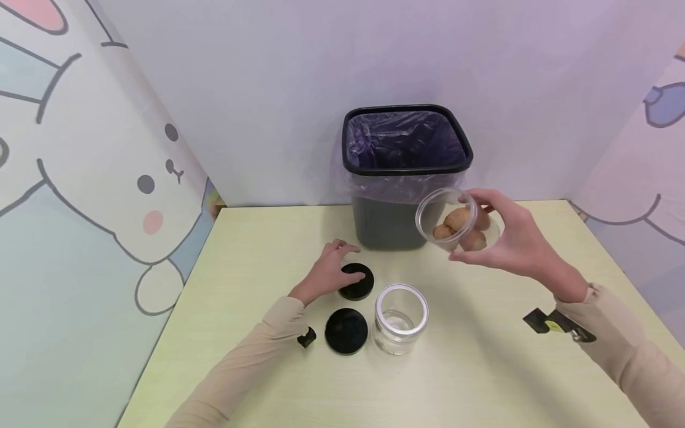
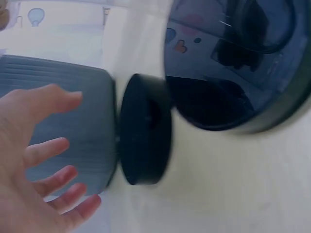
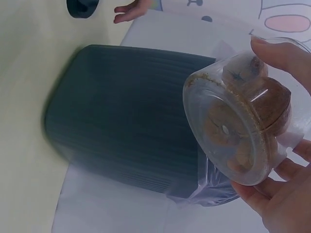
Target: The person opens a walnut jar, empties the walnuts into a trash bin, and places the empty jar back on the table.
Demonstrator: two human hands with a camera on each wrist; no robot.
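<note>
A clear plastic jar (image 1: 446,220) with several brown, roundish food pieces (image 1: 458,220) inside is gripped by my right hand (image 1: 511,238). It is lifted and tilted, its mouth facing left in front of the bin; in the right wrist view its base (image 3: 226,131) faces the camera. My left hand (image 1: 329,270), fingers spread and loosely bent, hovers by a black lid (image 1: 354,290) and holds nothing. Nearer the front lies a second black lid (image 1: 346,331). To its right stands another clear jar (image 1: 400,333), upright and without a lid.
A dark grey trash bin (image 1: 387,223) with a black rim and purple liner (image 1: 407,139) stands at the back of the pale table (image 1: 257,238), against a white wall. Cartoon-printed panels (image 1: 96,178) flank the table on both sides.
</note>
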